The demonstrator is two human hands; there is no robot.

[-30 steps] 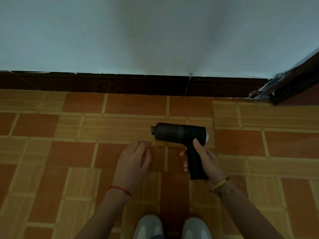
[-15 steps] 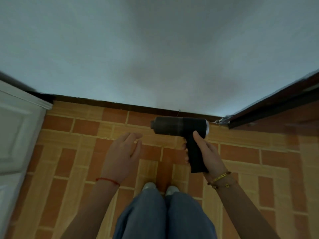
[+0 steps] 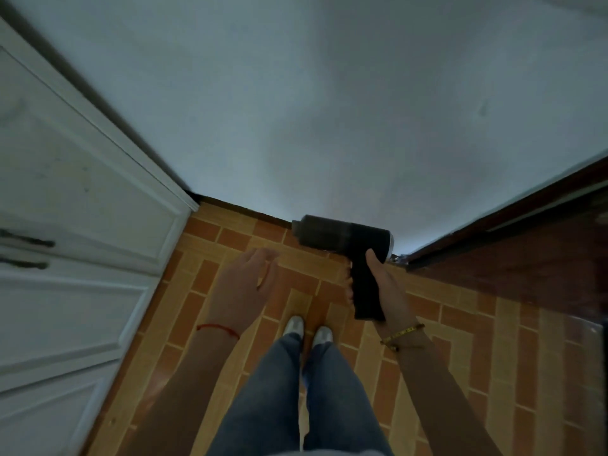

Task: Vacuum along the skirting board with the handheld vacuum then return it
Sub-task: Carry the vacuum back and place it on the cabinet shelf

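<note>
Over the tiled floor (image 3: 210, 311), in the head view, the person is standing upright and looking down past their jeans and pale shoes (image 3: 309, 329) at a corner where a pale wall (image 3: 329, 110) is meeting a white cabinet (image 3: 75, 225) on the left and a dark wooden door (image 3: 513, 258) on the right. The right hand (image 3: 383, 284) is gripping the vacuum (image 3: 348, 245) by its black pistol handle, fingers curling round the front and the thumb lying up the back toward the barrel. The vacuum is hanging in the air at about waist level, well above the floor, with its barrel lying roughly level and its nozzle pointing to the left; the dark skirting (image 3: 243, 213) is showing just beyond it along the foot of the wall, well below and apart from the nozzle. The barrel is sitting wholly above the fist, so most of the weight is probably riding over the top of the hand, nose-heavy toward the nozzle. It is looking like a rigid plastic tool, light enough for one hand, and the handle is clearly the right place to hold it; the matte casing is not looking slippery. The left hand (image 3: 243, 287) is hovering empty beside it, fingers relaxed and slightly spread, palm turning toward the nozzle but not touching it. A red thread is circling the left wrist, and gold bracelets the right.
</note>
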